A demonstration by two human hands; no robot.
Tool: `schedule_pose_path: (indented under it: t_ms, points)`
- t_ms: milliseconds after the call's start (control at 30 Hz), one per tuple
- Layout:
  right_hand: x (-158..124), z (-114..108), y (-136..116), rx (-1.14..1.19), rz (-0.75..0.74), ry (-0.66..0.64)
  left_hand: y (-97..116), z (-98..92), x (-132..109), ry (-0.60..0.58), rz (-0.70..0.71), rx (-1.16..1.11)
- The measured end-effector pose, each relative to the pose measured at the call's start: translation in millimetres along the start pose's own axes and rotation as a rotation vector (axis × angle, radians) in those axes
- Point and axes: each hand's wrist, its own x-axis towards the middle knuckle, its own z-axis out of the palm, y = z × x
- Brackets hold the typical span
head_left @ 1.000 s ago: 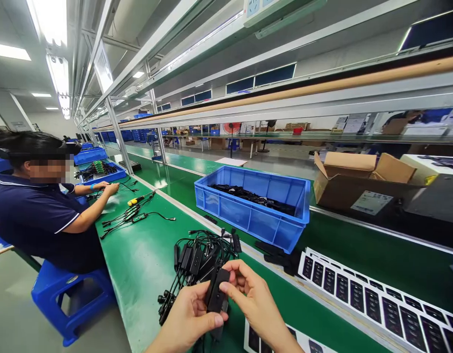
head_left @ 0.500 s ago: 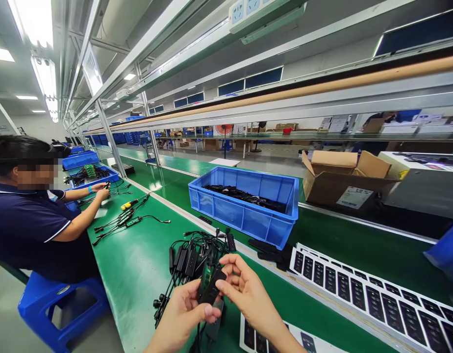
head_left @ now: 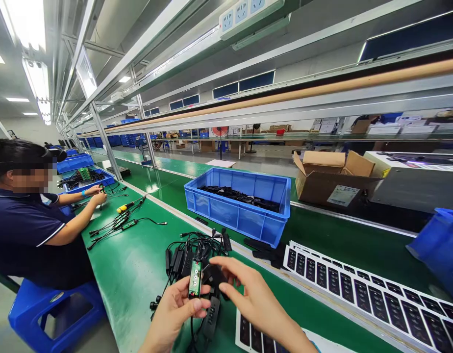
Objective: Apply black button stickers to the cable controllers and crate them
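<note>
Between the fingers and thumb of my left hand is a small green circuit board seated in a black casing, its face with round buttons turned up. A cable runs down from it. Just to the right, my right hand grips a black plastic cover, held apart from the board and tilted. Behind both hands lies a heap of black cabled controllers on the green bench. Another black controller with buttons rests below my fingers.
A blue bin of black parts stands beyond my hands. Sheets of black labels lie to the right, near an open cardboard box. At left, a co-worker handles similar boards beside a yellow-handled tool.
My right hand has drawn the black cover off to the right of the board. The board in my left hand has turned, so its button side faces me. The view shifted slightly.
</note>
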Motion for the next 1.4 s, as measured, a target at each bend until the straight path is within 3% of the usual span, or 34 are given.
schedule_pose_path:
  t_ms: [133, 333, 733, 867, 1067, 1200, 1333, 1400]
  points:
    - [3.7, 6.0, 6.1, 0.244, 0.084, 0.148, -6.6, 4.3, 0.4, -0.077, -0.013, -0.014]
    - [4.9, 25.2, 8.9, 0.384, 0.118, 0.064, -10.4, 9.5, 0.5, -0.186, 0.018, 0.015]
    - [7.7, 29.9, 12.2, 0.492, 0.196, 0.107, -6.6, 14.0, -3.9, -0.128, 0.059, 0.144]
    - [7.6, 30.4, 15.2, 0.559, 0.159, 0.019, -11.0, 9.9, -6.7, -0.146, 0.150, 0.283]
    - [5.1, 37.4, 22.8, 0.366, 0.066, 0.082, -13.2, 3.7, -7.5, -0.156, 0.190, 0.567]
    - [17.1, 32.2, 22.4, 0.272, 0.027, 0.079, 5.5, -10.2, 8.4, -0.019, 0.301, 0.622]
    - [42.4, 2.3, 36.2, -0.430, 0.026, 0.060, 26.7, -32.9, 39.5, 0.228, 0.437, 0.812]
    - [52.7, -18.0, 53.9, -0.691, 0.134, 0.055, 26.8, -43.0, 51.9, 0.242, 0.438, 1.024]
